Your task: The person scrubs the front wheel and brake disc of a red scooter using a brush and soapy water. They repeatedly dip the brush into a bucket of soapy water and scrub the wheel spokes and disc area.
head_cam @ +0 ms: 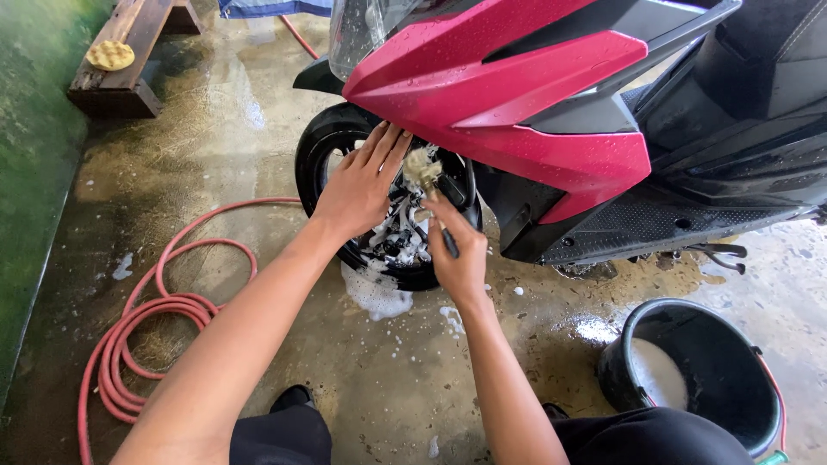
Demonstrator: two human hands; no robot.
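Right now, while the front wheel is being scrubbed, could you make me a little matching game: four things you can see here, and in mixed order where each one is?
Things:
1. brush
2. yellow sponge
3. red hose
4. black bucket

Places:
A. coiled on the wet floor, left of the wheel
B. on the wooden bench, top left
C. in the right hand, against the soapy wheel
D. on the floor at lower right, foam inside

Pairs: 1-C, 2-B, 3-A, 4-D
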